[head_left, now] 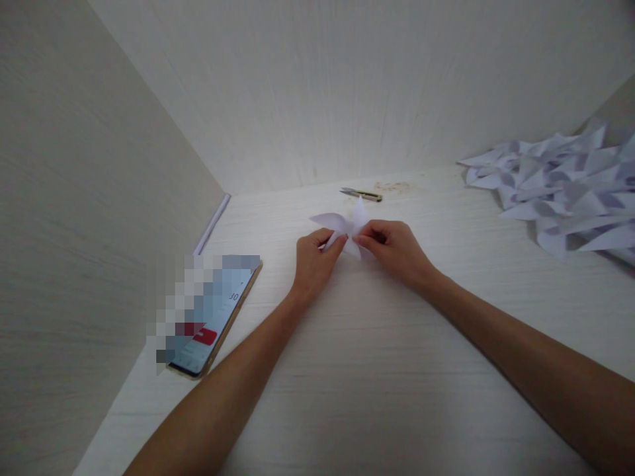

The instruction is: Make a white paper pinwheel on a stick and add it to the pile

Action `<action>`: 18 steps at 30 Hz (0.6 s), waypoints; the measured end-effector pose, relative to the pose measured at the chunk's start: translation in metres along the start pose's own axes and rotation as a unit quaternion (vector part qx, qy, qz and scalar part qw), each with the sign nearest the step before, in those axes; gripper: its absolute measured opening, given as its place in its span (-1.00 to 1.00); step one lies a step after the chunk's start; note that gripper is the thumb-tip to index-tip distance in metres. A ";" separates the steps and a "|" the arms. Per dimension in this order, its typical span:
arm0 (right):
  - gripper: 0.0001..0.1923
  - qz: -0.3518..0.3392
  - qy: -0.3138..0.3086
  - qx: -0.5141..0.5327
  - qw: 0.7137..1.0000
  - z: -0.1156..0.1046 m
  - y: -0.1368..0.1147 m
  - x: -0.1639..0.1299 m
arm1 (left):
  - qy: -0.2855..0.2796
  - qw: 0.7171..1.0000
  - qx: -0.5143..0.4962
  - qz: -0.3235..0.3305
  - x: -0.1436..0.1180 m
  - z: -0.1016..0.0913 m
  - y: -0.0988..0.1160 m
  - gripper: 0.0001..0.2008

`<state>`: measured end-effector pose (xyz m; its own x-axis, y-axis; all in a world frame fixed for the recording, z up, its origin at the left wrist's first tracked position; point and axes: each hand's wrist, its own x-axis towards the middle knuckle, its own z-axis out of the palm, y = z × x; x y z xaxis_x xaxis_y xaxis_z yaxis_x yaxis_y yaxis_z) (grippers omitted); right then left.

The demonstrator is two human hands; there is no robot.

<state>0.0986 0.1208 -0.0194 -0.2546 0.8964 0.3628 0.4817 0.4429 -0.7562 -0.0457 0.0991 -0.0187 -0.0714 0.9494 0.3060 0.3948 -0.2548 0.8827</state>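
Note:
A white paper pinwheel [361, 213] with pointed, curled blades is held between both hands, above the pale table. My left hand [317, 259] is closed on its left side, thumb near the centre. From the right, my right hand [394, 248] pinches it close to the centre, finger and thumb together. The fingers cover part of the pinwheel's middle, so whatever lies there is hidden. Just beyond the pinwheel lies a pair of thread snips [362, 194], its blades pointing left.
A smartphone [218, 324] with a lit screen, partly blurred out, lies left of my left forearm. Many white paper pinwheels [570, 185] are heaped at the right. Small brown scraps [394, 186] lie near the back wall [337, 92]. A thin white strip [212, 223] runs along the left wall.

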 end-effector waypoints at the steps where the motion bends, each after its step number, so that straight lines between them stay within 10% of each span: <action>1: -0.79 0.007 -0.009 0.011 1.000 0.001 0.001 0.000 | 0.000 1.000 -0.001 0.001 0.000 0.000 0.000 -0.80; 18: -0.78 -0.032 0.039 -0.062 0.997 0.005 -0.006 -0.004 | -0.008 1.000 -0.007 -0.003 0.002 0.000 -0.004 -0.78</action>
<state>0.0928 0.1143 -0.0186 -0.2255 0.8624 0.4533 0.5680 0.4944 -0.6580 -0.0473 0.1023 -0.0219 -0.0601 0.9537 0.2946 0.3812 -0.2509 0.8898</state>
